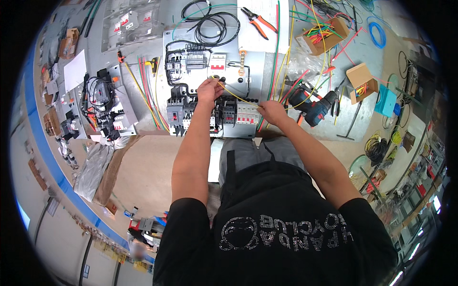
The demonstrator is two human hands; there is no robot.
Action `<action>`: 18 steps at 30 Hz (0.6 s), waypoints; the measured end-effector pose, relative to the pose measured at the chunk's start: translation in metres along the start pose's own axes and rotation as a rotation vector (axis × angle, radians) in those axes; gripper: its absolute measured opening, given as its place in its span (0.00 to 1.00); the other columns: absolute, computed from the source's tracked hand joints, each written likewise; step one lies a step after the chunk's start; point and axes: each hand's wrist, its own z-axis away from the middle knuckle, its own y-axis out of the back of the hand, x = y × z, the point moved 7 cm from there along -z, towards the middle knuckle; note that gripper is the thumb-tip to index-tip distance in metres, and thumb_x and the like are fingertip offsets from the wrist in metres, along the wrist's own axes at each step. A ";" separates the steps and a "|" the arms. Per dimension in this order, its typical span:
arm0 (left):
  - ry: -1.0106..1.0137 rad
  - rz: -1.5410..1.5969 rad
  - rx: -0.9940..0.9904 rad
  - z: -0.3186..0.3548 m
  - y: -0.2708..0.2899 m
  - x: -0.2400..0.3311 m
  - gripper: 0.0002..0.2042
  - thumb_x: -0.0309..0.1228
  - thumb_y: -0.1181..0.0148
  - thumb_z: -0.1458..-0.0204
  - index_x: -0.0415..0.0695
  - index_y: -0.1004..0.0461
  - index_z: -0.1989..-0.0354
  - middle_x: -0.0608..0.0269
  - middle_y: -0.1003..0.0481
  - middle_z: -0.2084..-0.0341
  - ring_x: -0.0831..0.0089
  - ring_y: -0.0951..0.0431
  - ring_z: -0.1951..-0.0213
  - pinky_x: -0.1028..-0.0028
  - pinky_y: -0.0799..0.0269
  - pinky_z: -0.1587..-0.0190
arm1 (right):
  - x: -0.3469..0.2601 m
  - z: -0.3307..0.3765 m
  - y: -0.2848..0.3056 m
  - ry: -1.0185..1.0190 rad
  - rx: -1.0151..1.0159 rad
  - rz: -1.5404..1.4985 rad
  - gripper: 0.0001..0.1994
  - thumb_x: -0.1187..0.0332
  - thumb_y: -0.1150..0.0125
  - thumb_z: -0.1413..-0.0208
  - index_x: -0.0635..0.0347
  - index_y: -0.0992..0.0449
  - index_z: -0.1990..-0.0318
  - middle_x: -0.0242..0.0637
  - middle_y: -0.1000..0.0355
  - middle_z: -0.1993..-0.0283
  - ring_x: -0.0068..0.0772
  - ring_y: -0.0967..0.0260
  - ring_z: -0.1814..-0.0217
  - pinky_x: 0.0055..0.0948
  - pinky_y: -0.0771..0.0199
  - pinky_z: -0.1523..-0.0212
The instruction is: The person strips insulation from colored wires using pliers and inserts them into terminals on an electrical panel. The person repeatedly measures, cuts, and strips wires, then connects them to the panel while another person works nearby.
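Observation:
My left hand (210, 91) is closed on one end of a thin yellow wire (232, 93), above the middle of a grey metal mounting plate (255, 62). My right hand (274, 113) pinches the same wire farther along, near the plate's right edge. Between the hands the wire runs almost straight; past my right hand it curves off to the right. Below it sits a row of small breakers (247, 115) with red switches. A larger breaker (217, 62) is mounted beyond my left hand, and a black breaker (175, 116) stands at the plate's near left corner.
On the right lie a cordless drill (318, 110) and two cardboard boxes, one (341, 29) behind the other (354, 74), both holding coloured wires. Orange-handled pliers (261, 24) and a black cable coil (217, 29) are at the back. Another wired plate (125, 102) stands left.

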 end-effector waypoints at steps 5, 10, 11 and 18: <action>-0.023 0.028 0.031 0.003 0.000 0.000 0.07 0.29 0.37 0.41 0.43 0.24 0.56 0.62 0.18 0.68 0.73 0.17 0.67 0.74 0.20 0.65 | -0.003 0.006 0.013 -0.019 0.000 -0.219 0.13 0.60 0.40 0.41 0.60 0.23 0.59 0.50 0.22 0.63 0.56 0.24 0.56 0.49 0.26 0.54; -0.027 0.025 0.026 -0.003 0.002 -0.001 0.08 0.30 0.38 0.40 0.43 0.24 0.55 0.62 0.18 0.66 0.73 0.17 0.65 0.73 0.20 0.63 | 0.006 0.000 0.009 -0.009 0.061 -0.249 0.11 0.61 0.40 0.43 0.59 0.23 0.59 0.48 0.22 0.63 0.55 0.24 0.58 0.49 0.25 0.56; -0.025 0.011 0.027 -0.003 0.003 -0.002 0.08 0.31 0.38 0.39 0.44 0.25 0.54 0.61 0.18 0.65 0.72 0.17 0.64 0.73 0.19 0.62 | 0.006 -0.001 0.008 -0.021 0.057 -0.227 0.11 0.62 0.40 0.43 0.59 0.23 0.60 0.48 0.22 0.63 0.55 0.24 0.58 0.49 0.26 0.56; -0.019 0.041 0.051 -0.003 0.002 -0.001 0.08 0.29 0.38 0.40 0.43 0.24 0.54 0.62 0.18 0.67 0.72 0.16 0.66 0.72 0.21 0.66 | -0.002 -0.004 0.011 -0.006 0.093 -0.205 0.10 0.63 0.41 0.45 0.60 0.21 0.64 0.48 0.23 0.66 0.56 0.25 0.60 0.50 0.26 0.58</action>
